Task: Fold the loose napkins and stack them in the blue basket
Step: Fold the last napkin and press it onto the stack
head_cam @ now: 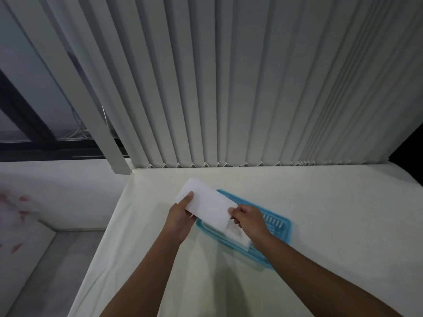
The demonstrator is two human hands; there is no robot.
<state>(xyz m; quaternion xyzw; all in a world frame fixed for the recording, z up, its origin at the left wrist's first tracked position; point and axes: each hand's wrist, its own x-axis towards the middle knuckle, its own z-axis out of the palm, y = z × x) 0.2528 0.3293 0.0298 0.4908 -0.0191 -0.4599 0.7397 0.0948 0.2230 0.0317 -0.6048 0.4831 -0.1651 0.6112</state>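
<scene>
While lifted clear of the cloth-covered table point(332, 202), pulled taut as a long white strip for the sake of a clean crease: napkin point(206, 205), hanging over the far left end of the blue basket point(278, 223) and not yet inside it. Gripped at its left end by the left hand point(180, 217), thumb pressed on top and fingers tucked beneath, likely to anchor that edge. Pinched at its right end by the right hand point(248, 218), fingers curled round the corner, probably ready to bring that end across for another fold. Held over the basket rather than off to the side, seemingly to shorten the drop once folded. Already lying in the basket, under the right hand: folded napkins point(238, 234), white like the first, though hard to count. Judged stage: mid-fold, with stacking of this piece to follow. Worth minding: thin paper, apt to tear or skew under uneven pull. Behind the table, hung down to its back edge: pale vertical blinds point(229, 88), with a dark window point(27, 99) showing at the left.
</scene>
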